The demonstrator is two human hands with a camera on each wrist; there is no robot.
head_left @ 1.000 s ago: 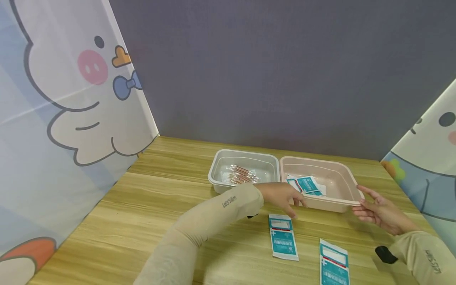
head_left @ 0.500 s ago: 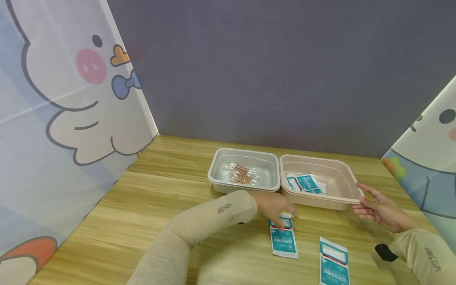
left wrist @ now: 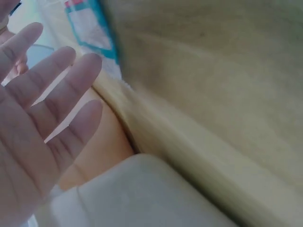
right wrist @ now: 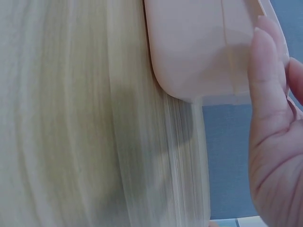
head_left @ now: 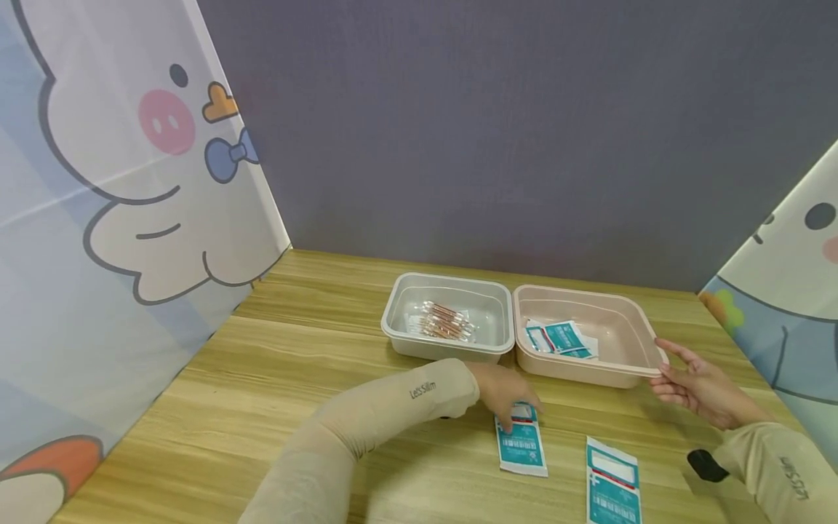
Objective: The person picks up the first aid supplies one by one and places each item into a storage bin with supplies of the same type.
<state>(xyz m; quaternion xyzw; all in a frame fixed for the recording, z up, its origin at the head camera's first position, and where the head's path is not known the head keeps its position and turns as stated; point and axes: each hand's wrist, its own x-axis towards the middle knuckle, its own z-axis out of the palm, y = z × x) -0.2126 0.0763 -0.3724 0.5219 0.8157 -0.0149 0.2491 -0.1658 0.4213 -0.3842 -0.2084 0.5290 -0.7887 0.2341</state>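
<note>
My left hand [head_left: 505, 391] is over the upper end of a teal-and-white medical packet [head_left: 522, 446] on the table, fingers reaching down around it. Its fingers look parted and loosely extended in the left wrist view, where part of the packet [left wrist: 90, 28] shows beyond them; whether they touch it cannot be told. On the right, my right hand [head_left: 703, 393] holds the corner rim of a pink plastic basin [head_left: 625, 342], thumb on the rim and other fingers outside. Inside that basin lie several similar packets [head_left: 566, 339]. Another packet [head_left: 613, 484] lies nearer the front.
Left of the pink basin, almost touching it, stands a grey basin [head_left: 402, 313] with several wrapped, brown-stemmed cotton swabs [head_left: 445, 322]. Both stand on a wood-grain table [head_left: 262, 393]. A dark partition [head_left: 458, 138] rises behind, with printed cartoon panels [head_left: 157, 160] at the sides.
My left hand has moved from beside the pink basin's front wall, back toward me, down over the nearer-left packet. The right hand has stayed on the basin's rim.
</note>
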